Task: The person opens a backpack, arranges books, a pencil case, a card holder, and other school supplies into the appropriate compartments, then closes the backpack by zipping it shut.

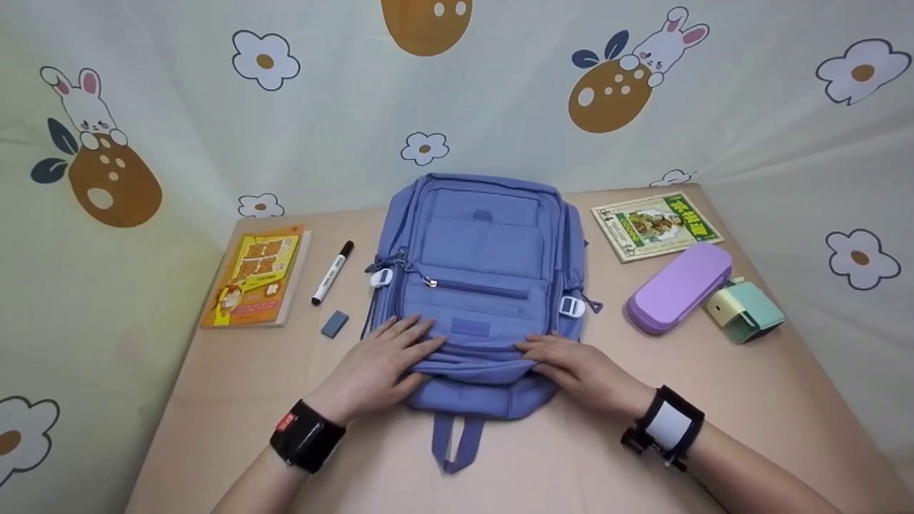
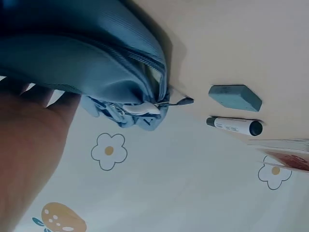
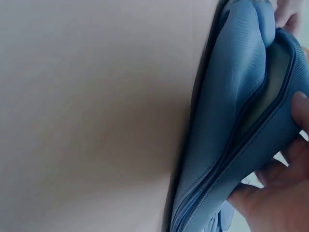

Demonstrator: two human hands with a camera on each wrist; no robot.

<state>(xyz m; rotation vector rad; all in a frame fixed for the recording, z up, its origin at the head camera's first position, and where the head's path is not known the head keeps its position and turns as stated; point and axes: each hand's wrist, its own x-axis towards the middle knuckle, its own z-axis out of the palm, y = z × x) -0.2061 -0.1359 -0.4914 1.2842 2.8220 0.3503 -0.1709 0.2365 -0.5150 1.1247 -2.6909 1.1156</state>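
A blue-purple backpack [image 1: 493,246] lies front side up, its carry loop [image 1: 468,457] towards the person. Resting on its left lower part is the left hand [image 1: 378,364], fingers spread and nearly straight over the fabric. The right hand [image 1: 589,371] lies on the right side, fingertips on the front panel and thumb near the edge of the top opening. In the right wrist view a gap shows along the zipped edge [image 3: 263,108] beside the thumb. The left wrist view shows the left fingers partly hidden behind the bag fabric [image 2: 96,67].
On the left lie an orange book [image 1: 253,278], a black-and-white marker [image 1: 333,273] and a blue eraser [image 1: 334,324]. To the right are a green-covered book [image 1: 657,225], a purple case [image 1: 678,289] and a mint-and-cream box-like object [image 1: 746,310]. A patterned curtain [image 1: 500,107] hangs behind the table.
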